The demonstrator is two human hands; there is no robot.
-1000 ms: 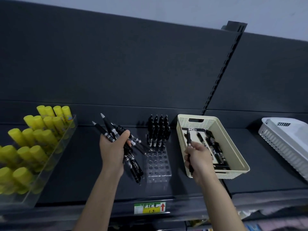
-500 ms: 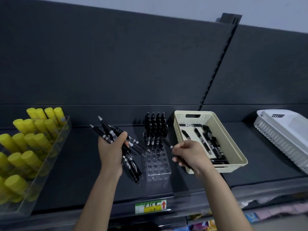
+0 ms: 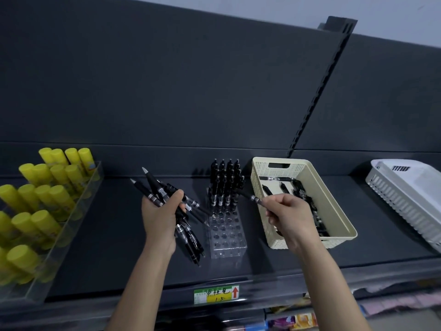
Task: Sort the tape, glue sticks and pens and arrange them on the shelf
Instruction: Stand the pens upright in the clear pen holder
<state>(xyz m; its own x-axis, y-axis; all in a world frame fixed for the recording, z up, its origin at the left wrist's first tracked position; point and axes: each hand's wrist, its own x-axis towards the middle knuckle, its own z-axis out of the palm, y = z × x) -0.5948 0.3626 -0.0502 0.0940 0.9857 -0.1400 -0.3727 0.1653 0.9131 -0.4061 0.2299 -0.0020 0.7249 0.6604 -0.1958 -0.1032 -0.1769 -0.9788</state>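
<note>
1. Your right hand (image 3: 290, 217) pinches one black pen (image 3: 248, 196), its tip over the clear pen holder (image 3: 226, 235).
2. Your left hand (image 3: 162, 213) is clamped round a fanned bundle of black pens (image 3: 181, 211), just left of the holder.
3. The holder's back rows hold upright pens (image 3: 225, 180); its front holes are bare.
4. The beige basket (image 3: 334, 199) on the shelf (image 3: 107, 223) holds loose pens.
5. Far left, a clear tray (image 3: 78, 211) holds yellow glue sticks (image 3: 43, 187); far right sits a white basket (image 3: 405, 194).

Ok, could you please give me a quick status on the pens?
Left hand shut on pen bundle. Right hand shut on one pen, tip toward clear holder. Back rows filled, front holes free. Nothing in the way.
</note>
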